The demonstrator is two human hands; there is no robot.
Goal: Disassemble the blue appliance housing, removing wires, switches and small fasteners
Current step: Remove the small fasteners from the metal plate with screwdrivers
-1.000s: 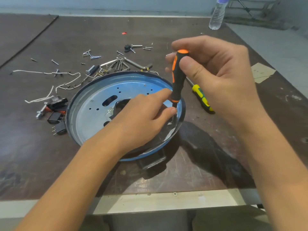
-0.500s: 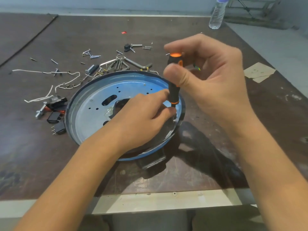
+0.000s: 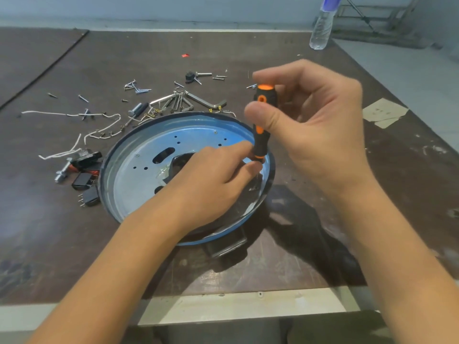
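right hand (image 3: pixel 318 125) — holds screwdriver (image 3: pixel 258 142) | left hand (image 3: pixel 211 180) — pinches its base

I see cool, even light, fairly bright. The round blue metal housing (image 3: pixel 129 184) shows pale glare inside; a soft dark shadow falls on the brown wooden table (image 3: pixel 62 232) right of it. Far beyond it, edges bow and soften.

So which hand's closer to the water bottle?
Right. The right hand grips the screwdriver in front of the water bottle; the left hand is farther back, over the blue housing.
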